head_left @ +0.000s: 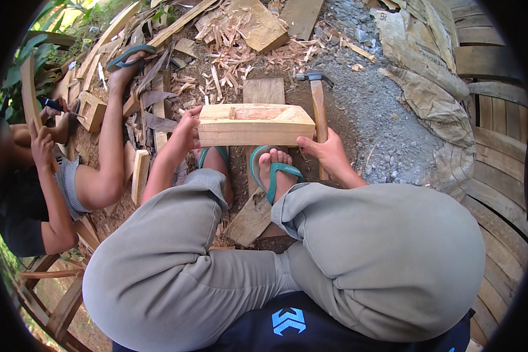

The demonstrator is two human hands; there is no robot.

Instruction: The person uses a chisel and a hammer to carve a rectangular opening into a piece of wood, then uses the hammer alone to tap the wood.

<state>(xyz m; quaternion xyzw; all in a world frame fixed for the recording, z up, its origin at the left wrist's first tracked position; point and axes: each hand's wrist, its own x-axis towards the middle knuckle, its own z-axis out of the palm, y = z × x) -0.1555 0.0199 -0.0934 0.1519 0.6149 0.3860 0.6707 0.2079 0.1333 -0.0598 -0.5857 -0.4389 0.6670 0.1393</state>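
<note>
A pale wooden block (253,134) with a rough, hollowed area in its top face is held level above my feet. My left hand (186,132) is closed on its left end. At the right end, my right hand (330,155) grips the near corner, with the thumb against the side. A claw hammer (318,105) with a wooden handle shows just beyond my right hand, its head pointing away from me. The handle passes behind that hand; I cannot tell whether they touch.
At the left, a co-worker holds a chisel (54,105) at a wooden block (91,111) and raises a wooden stick (28,88). Wood chips (232,56), planks and a larger block (255,26) lie ahead. Gravel (375,129) and a slatted wall (498,176) are to the right.
</note>
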